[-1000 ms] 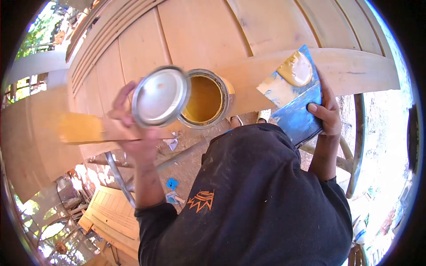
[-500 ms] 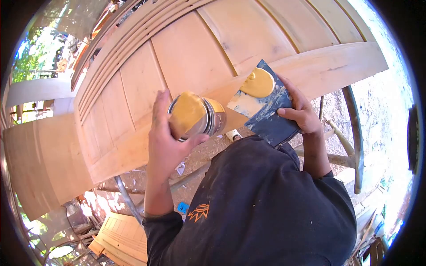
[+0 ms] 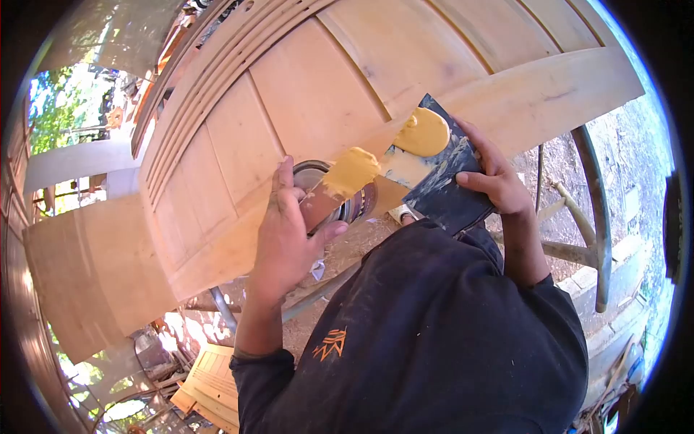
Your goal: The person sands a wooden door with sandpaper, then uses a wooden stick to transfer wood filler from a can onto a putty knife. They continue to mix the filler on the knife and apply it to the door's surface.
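Observation:
My left hand (image 3: pixel 282 231) is closed on a flat reddish-brown putty spreader (image 3: pixel 323 210), whose far end carries a thick lump of yellow putty (image 3: pixel 352 172). Directly behind the spreader is a round metal can (image 3: pixel 369 201) with a shiny rim, partly covered by it; what the can rests on is hidden. In my right hand (image 3: pixel 499 181) is a dark, smeared flat board (image 3: pixel 452 192), gripped along its right edge with the thumb on top. A rounded yellow dollop and a paler smear lie on that board, just right of the loaded spreader.
A large panelled wooden door (image 3: pixel 303 87) lies across in front of me, raised on metal supports (image 3: pixel 596 210). A plain wood sheet (image 3: pixel 101 267) is at the left. Another slatted wooden piece (image 3: pixel 213 383) lies lower left, among scraps on the ground.
The spreader has moved right and tilted, so its yellow putty is nearer the board and more of the can's rim shows. My right hand keeps its hold on the board.

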Available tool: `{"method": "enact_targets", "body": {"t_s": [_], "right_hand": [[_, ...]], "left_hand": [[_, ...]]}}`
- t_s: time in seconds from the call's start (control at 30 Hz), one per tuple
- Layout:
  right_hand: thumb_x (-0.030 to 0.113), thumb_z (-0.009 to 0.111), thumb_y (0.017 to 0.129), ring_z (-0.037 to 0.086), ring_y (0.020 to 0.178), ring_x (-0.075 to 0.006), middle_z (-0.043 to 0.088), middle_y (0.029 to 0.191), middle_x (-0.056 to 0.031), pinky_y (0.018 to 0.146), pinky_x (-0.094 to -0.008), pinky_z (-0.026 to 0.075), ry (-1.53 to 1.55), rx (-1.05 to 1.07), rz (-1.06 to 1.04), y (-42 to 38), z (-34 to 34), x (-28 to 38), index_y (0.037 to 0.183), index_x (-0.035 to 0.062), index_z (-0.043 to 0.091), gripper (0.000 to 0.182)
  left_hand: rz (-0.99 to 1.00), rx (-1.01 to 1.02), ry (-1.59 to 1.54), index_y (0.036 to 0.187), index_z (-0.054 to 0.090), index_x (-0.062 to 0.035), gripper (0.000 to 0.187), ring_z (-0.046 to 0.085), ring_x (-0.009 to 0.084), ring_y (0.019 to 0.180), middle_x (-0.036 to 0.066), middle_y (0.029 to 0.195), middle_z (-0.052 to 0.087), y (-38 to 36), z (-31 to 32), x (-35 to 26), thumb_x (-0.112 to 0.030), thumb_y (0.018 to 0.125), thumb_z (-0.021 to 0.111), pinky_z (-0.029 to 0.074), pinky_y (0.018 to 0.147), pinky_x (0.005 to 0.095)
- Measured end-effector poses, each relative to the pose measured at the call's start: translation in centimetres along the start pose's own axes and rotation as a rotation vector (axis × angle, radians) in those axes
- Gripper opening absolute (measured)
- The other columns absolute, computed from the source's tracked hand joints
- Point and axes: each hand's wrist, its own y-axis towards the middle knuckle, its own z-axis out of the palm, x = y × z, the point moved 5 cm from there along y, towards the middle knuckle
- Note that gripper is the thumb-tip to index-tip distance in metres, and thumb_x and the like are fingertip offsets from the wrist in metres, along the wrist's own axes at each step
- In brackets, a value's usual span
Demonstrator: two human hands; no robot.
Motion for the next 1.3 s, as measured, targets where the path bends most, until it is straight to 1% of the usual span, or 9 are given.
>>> {"method": "enact_targets", "body": {"t_s": [0.2, 0.5, 0.7, 0.8, 0.9, 1.0, 1.1, 1.23, 1.3], "right_hand": [[-0.007, 0.056, 0.071, 0.04, 0.123, -0.0173, 0.04, 0.136, -0.012, 0.104, -0.0296, 0.029, 0.034, -0.036, 0.001, -0.3, -0.5, 0.3, 0.14, -0.0014, 0.026, 0.075], [-0.005, 0.057, 0.071, 0.043, 0.121, -0.0187, 0.042, 0.134, -0.0125, 0.102, -0.0292, 0.031, -0.025, -0.175, -0.042, -2.4, -2.6, 0.9, 0.14, -0.001, 0.027, 0.076], [-0.004, 0.059, 0.072, 0.043, 0.121, -0.0179, 0.042, 0.133, -0.012, 0.102, -0.0291, 0.031, -0.007, -0.158, -0.076, -2.4, -1.8, 1.6, 0.14, -0.0013, 0.027, 0.076], [-0.004, 0.06, 0.072, 0.043, 0.12, -0.0174, 0.043, 0.134, -0.0117, 0.102, -0.0294, 0.032, 0.056, -0.125, -0.077, -2.6, -1.2, 2.2, 0.14, -0.0012, 0.027, 0.076], [-0.005, 0.061, 0.072, 0.043, 0.121, -0.0175, 0.043, 0.134, -0.0117, 0.103, -0.0299, 0.032, 0.142, -0.056, -0.043, -2.4, -0.7, 2.5, 0.141, -0.0012, 0.025, 0.078], [-0.004, 0.063, 0.071, 0.043, 0.122, -0.0183, 0.042, 0.135, -0.0125, 0.104, -0.0303, 0.032, 0.274, 0.015, -0.003, -2.1, 0.3, 2.4, 0.141, -0.0019, 0.023, 0.081], [-0.003, 0.065, 0.07, 0.042, 0.124, -0.0191, 0.041, 0.137, -0.0131, 0.104, -0.0306, 0.031, 0.419, 0.107, 0.024, -1.7, 2.1, 2.8, 0.141, -0.0025, 0.022, 0.083], [-0.003, 0.065, 0.07, 0.039, 0.126, -0.0185, 0.04, 0.138, -0.0125, 0.106, -0.0311, 0.029, 0.493, 0.208, 0.031, -0.9, 4.3, 3.7, 0.141, -0.0028, 0.021, 0.084], [-0.004, 0.065, 0.07, 0.038, 0.127, -0.018, 0.04, 0.138, -0.0122, 0.106, -0.0312, 0.028, 0.482, 0.238, 0.027, -0.9, 4.1, 4.0, 0.142, -0.0028, 0.021, 0.084]], "left_hand": [[0.047, 0.014, 0.153, 0.138, 0.01, 0.01, 0.114, 0.02, 0.0414, 0.135, 0.029, 0.143, 0.02, -0.6, -0.1, -0.9, -0.053, 0.065, 0.072, 0.018, 0.109, 0.0491], [-0.039, -0.014, 0.379, 0.136, 0.012, 0.0153, 0.126, 0.016, 0.0456, 0.134, 0.035, 0.14, 0.018, 0.8, 1.2, -2.2, -0.066, 0.059, 0.069, 0.019, 0.109, 0.0501], [-0.036, 0.08, 0.148, 0.138, 0.018, 0.0079, 0.102, 0.032, 0.0417, 0.128, 0.031, 0.142, 0.02, -0.5, -0.9, -1.5, -0.046, 0.07, 0.073, 0.033, 0.103, 0.0432], [-0.028, 0.017, 0.139, 0.132, 0.035, 0.0031, 0.075, 0.047, 0.0377, 0.119, 0.027, 0.133, 0.04, -1.4, -2.0, 0.0, -0.029, 0.075, 0.072, 0.041, 0.096, 0.04], [-0.13, 0.086, 0.121, 0.12, 0.044, 0.0059, 0.054, 0.061, 0.0312, 0.095, 0.02, 0.107, 0.06, -2.1, -3.8, 0.9, -0.013, 0.076, 0.069, 0.047, 0.083, 0.0339], [-0.306, 0.066, 0.082, 0.108, 0.05, 0.0039, 0.033, 0.064, 0.0224, 0.079, 0.016, 0.091, 0.064, -2.4, -6.1, 0.8, -0.008, 0.081, 0.064, 0.05, 0.072, 0.0293], [-0.082, -0.22, -0.394, 0.098, 0.053, 0.0018, 0.015, 0.063, 0.0163, 0.08, 0.016, 0.092, 0.064, -2.5, -5.6, 0.1, -0.001, 0.084, 0.056, 0.05, 0.071, 0.0277], [0.341, -0.206, -0.096, 0.119, 0.054, -0.0036, 0.04, 0.064, 0.019, 0.078, 0.015, 0.093, 0.064, -2.0, -4.7, -2.0, 0.011, 0.081, 0.051, 0.05, 0.071, 0.0279], [0.352, -0.186, -0.079, 0.128, 0.05, -0.0075, 0.055, 0.064, 0.0204, 0.075, 0.016, 0.092, 0.064, -1.8, -4.3, -2.6, 0.015, 0.078, 0.05, 0.05, 0.069, 0.0281]]}}
